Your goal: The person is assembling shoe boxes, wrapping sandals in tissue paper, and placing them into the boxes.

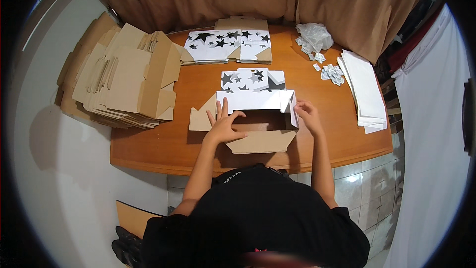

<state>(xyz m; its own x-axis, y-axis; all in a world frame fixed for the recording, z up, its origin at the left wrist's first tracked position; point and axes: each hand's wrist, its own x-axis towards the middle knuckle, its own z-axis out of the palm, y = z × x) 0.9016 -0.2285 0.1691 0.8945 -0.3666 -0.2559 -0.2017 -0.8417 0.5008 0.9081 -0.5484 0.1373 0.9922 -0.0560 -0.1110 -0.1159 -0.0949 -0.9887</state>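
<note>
In front of me on the wooden table is a partly folded cardboard box (pixel 248 100), white with black and grey stars outside and plain brown inside. Its star-printed lid leans away from me, while a brown front flap (pixel 260 142) lies toward me. My left hand (pixel 224 126) is spread at the box's left end, fingers reaching to the white panel and thumb over the opening. At the right end, my right hand (pixel 308 114) pinches the upright white side flap (pixel 293 111); its fingertips are partly hidden. A brown side flap (pixel 201 118) sticks out on the left.
Flattened brown cardboard boxes (pixel 124 77) are stacked high on the left. More star-printed box pieces (pixel 213 47) lie at the back. To the right are a clear plastic bag (pixel 316 35), small white packets (pixel 332 74) and a pile of white sheets (pixel 363 92).
</note>
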